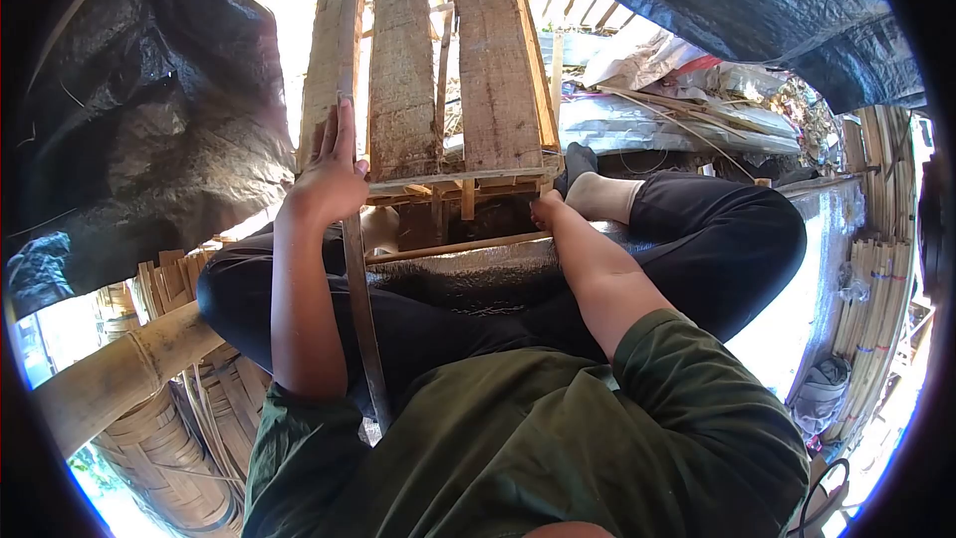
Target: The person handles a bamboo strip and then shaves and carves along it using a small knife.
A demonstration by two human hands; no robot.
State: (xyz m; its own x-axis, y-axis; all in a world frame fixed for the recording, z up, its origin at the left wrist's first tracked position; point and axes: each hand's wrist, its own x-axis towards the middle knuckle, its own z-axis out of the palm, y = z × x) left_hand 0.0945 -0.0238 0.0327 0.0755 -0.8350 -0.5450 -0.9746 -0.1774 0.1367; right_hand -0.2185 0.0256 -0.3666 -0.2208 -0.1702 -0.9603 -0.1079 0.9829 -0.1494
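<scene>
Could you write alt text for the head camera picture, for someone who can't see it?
A seated person's left hand is at a slatted wooden frame, by a long narrow strip; the right hand is at the frame's near edge. Dark sheeting hangs nearby.

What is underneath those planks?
Wooden pieces show below the near edge and through the gaps between the planks. Whatever lies directly beneath the boards is covered, so I can't tell.

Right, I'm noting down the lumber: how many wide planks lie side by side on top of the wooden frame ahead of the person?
3: the left plank, nearest the left hand; the middle plank; and the right plank. Others may be hidden underneath.
</scene>
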